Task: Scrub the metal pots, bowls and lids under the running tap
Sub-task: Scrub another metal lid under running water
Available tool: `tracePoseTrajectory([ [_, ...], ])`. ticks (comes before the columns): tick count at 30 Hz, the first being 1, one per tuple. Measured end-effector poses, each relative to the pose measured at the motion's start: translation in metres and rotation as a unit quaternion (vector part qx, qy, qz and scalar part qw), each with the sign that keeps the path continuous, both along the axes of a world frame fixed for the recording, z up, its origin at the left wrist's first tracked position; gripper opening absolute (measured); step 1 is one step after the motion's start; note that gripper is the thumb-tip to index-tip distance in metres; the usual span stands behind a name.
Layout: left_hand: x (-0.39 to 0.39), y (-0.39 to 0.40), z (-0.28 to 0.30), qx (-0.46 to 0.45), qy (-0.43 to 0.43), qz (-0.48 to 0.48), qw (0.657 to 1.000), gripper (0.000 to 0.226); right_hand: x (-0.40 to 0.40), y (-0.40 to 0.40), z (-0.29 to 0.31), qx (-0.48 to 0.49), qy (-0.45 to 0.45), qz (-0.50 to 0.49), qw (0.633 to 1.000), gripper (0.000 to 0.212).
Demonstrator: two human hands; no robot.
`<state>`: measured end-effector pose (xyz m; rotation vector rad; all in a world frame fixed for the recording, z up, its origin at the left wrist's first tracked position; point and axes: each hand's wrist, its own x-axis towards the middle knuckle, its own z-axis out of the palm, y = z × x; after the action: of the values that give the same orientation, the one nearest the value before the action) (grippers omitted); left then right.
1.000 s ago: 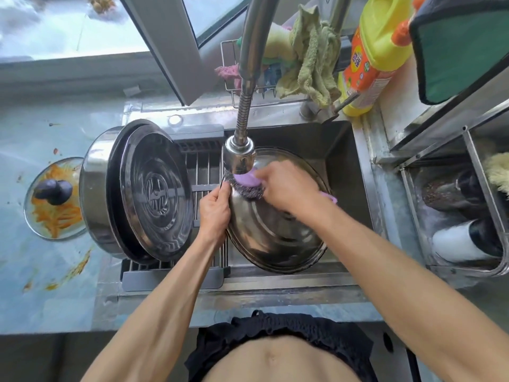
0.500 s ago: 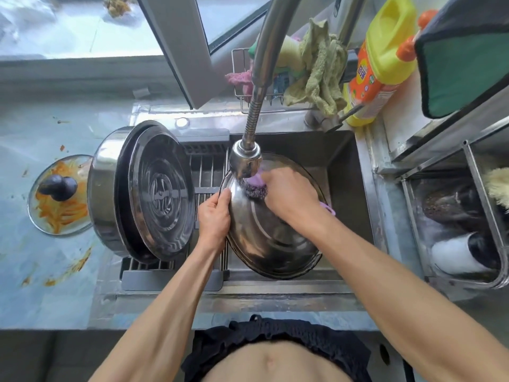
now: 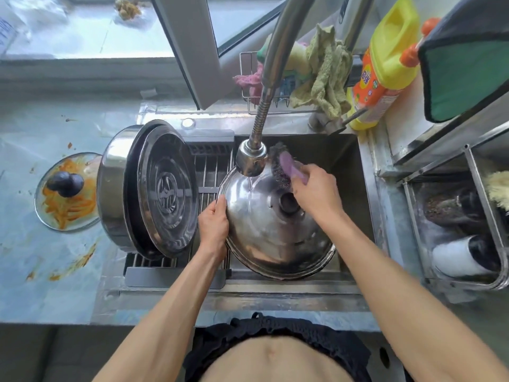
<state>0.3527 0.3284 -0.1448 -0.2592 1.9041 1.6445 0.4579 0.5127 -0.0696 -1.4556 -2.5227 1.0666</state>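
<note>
Head view puts me looking straight down into the sink, where I see the metal lid tilted over the basin, its domed top facing up and its dark central knob showing. My left hand grips the lid's left rim, fingers curled over the edge and thumb on the upper face. My right hand is closed round the purple handle of a scrub brush, whose dark wiry head sits at the far edge of the lid, just beside the knob; I cannot tell whether the bristles press on the metal. From the tap head a thin stream of water falls onto the lid's upper left part. Left of the lid, a large steel pot stands on its side on the slatted drain rack, with a ridged round pan leaning inside its mouth. Further left, on the blue counter, lies a glass lid with a dark knob and orange food smears. Behind the sink, I see a wire caddy holding cloths, a green rag draped beside it, and a yellow detergent bottle at the corner.
</note>
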Motion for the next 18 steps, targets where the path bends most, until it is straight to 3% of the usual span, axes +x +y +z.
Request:
tracePoseTrajectory([
  [3, 0.014, 0.004, 0.006, 0.002, 0.019, 0.025, 0.999, 0.042, 0.007, -0.011, -0.006, -0.057, -0.065, -0.035, 0.996, 0.065],
  [5, 0.025, 0.007, 0.008, -0.003, 0.029, 0.026, 0.999, 0.04, 0.011, -0.017, -0.011, -0.096, -0.075, -0.04, 0.992, 0.073],
  [11, 0.041, -0.003, 0.01, 0.02, -0.011, -0.005, 1.0, 0.035, 0.018, -0.019, -0.01, -0.148, -0.026, -0.082, 0.985, 0.064],
  [15, 0.021, -0.013, 0.024, 0.002, -0.056, -0.132, 0.99, 0.029, 0.017, -0.009, 0.0, -0.11, -0.016, -0.048, 0.993, 0.061],
  [18, -0.012, -0.003, 0.039, -0.036, -0.043, -0.16, 0.986, 0.035, 0.019, -0.001, 0.007, -0.117, -0.011, 0.006, 0.993, 0.052],
])
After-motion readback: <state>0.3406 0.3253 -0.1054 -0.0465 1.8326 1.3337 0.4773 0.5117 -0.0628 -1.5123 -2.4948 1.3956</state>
